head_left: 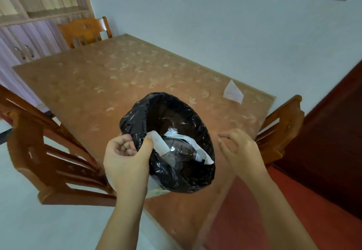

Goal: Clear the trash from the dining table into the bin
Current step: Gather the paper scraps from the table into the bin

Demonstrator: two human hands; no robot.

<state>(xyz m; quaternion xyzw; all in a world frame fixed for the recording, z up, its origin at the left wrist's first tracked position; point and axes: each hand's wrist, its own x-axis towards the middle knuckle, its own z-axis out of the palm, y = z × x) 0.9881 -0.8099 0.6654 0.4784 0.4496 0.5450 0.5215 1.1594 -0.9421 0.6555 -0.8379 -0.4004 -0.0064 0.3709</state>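
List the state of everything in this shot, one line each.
Bin: lined with a black bag, mouth open, held at its rim.
Trash in the bin: white paper and clear plastic, already inside.
Paper scrap: on the table, not yet cleared.
Left hand: shut on the bin.
Right hand: open, empty.

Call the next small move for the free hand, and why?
Probably reach the right hand out to the white paper near the table's far right edge. It looks like the only trash left there. The left hand grips the rim of the bin, which already holds paper and clear plastic; the right hand is open and holds nothing.
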